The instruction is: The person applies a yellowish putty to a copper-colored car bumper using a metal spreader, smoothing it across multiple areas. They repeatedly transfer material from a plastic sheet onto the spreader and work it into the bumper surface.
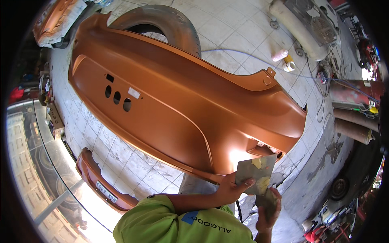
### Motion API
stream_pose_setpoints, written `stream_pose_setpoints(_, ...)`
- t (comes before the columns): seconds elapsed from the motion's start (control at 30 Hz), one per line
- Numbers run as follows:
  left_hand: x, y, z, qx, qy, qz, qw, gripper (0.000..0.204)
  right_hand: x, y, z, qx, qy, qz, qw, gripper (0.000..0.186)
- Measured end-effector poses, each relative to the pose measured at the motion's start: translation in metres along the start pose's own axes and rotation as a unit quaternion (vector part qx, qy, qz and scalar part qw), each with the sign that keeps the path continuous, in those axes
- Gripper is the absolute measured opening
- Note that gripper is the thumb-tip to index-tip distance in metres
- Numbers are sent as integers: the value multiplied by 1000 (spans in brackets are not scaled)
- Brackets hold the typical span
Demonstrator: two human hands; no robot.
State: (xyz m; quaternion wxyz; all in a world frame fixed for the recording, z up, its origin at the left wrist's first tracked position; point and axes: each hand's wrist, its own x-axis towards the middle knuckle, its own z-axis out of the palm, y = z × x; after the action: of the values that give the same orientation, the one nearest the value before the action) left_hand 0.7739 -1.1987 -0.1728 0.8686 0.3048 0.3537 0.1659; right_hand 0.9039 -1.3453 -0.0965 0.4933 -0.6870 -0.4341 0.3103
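In the head view, your left hand (pixel 230 189) pinches a grey plate (pixel 244 171), thumb on top, and your right hand (pixel 272 210), fingers half curled, holds a smaller dark plate (pixel 264 201) just below it. The large orange panel (pixel 162 95) lies ahead and leftward, its long axis running from far left to near right, with your left hand nearer it. Count one large panel, two plates, two yellow smears (pixel 263 183) on the grey one.
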Motion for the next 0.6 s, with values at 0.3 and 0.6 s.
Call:
stream_pose_setpoints(0.3,-128,-31,44,101,-122,67,985,34,-163,-6,15,-249,85,-64,962,67)
stream_pose_setpoints(0.6,-283,-65,47,38,-157,75,984,39,-332,-28,25,30,244,103,964,75)
